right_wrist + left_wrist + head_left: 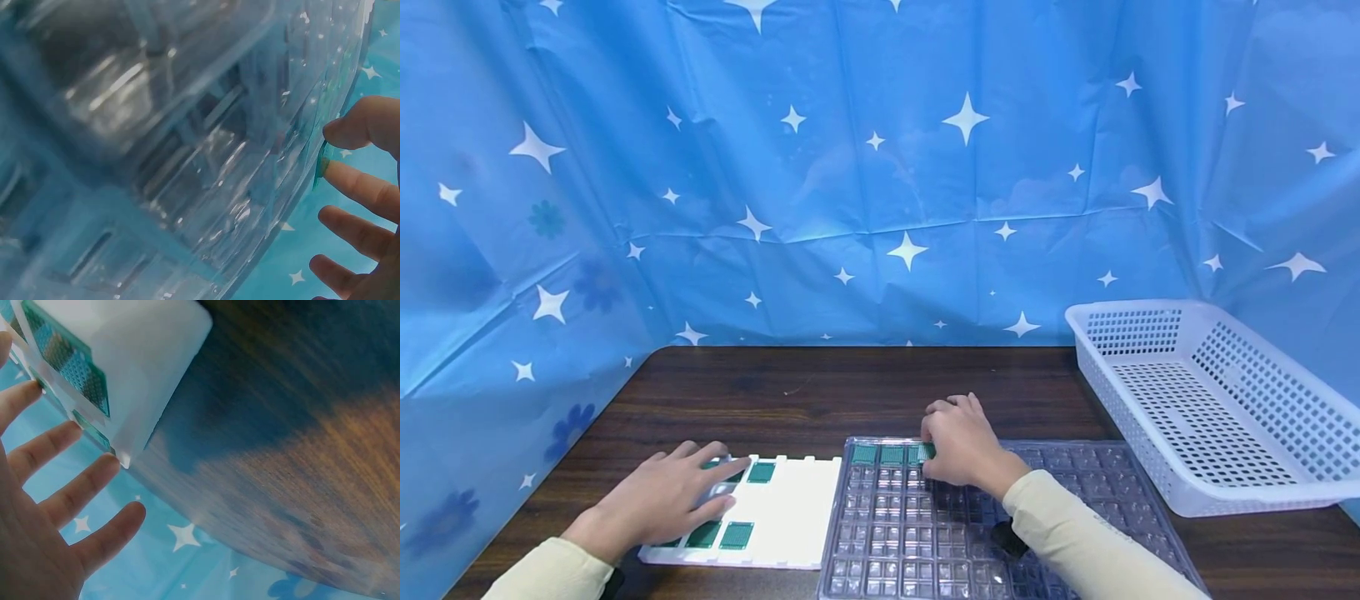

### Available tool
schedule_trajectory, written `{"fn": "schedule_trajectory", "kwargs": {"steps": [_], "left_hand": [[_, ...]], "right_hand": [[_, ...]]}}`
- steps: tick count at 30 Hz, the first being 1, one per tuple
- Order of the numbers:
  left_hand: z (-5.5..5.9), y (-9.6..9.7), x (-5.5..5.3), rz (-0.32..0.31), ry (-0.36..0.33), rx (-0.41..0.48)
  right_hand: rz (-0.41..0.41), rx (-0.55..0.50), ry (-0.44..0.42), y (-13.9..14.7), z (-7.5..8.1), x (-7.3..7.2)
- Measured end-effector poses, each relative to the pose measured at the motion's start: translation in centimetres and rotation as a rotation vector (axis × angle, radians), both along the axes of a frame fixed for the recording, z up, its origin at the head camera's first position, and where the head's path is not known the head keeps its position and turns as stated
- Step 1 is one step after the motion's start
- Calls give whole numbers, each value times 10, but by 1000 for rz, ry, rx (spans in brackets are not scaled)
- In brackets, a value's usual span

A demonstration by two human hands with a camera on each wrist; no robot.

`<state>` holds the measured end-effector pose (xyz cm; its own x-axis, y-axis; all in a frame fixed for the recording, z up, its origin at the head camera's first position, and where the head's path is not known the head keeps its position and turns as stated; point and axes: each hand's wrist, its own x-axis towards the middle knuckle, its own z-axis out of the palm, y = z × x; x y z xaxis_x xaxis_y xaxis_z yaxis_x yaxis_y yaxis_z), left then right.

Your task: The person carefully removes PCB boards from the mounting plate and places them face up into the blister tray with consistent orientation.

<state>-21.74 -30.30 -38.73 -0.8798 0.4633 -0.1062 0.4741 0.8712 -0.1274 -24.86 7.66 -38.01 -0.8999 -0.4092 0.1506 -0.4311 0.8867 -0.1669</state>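
Note:
My right hand point(962, 442) pinches a green perforated circuit board point(321, 164) between thumb and index finger, at the far row of a clear plastic compartment tray point(844, 533). Left of that hand, two more green boards point(877, 455) sit in compartments of the same row. My left hand point(655, 504) spreads over the left part of a white foam-like slab point(793, 508), its fingers extended. Green boards lie on the slab around it, one at the far side point(762, 472) and others along the near side point(737, 535); some are partly covered by the hand.
A white perforated plastic basket point(1150, 475) stands at the right, close beside the tray. The dark wooden table point(850, 387) ends at a blue star-patterned curtain point(865, 192) behind and to the left. The slab and tray lie side by side.

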Motion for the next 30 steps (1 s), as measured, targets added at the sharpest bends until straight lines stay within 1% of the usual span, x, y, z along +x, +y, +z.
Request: {"fn": "schedule_trajectory", "kwargs": {"steps": [5,14,19,25,30], "left_hand": [[2,1,2,-4,2,16],[2,0,3,-9,7,23],[2,1,4,-5,1,17],[2,0,3,-12,16,8],[2,0,2,-15,7,17]], "right_hand": [[-17,2,5,5,0,-1],[-58,15,-4,9,-2,-1],[-65,19,-8,11,-4,-2],[-66,16,-14,15,-3,-3],[-73,21,-14,17,-4,-3]]}}
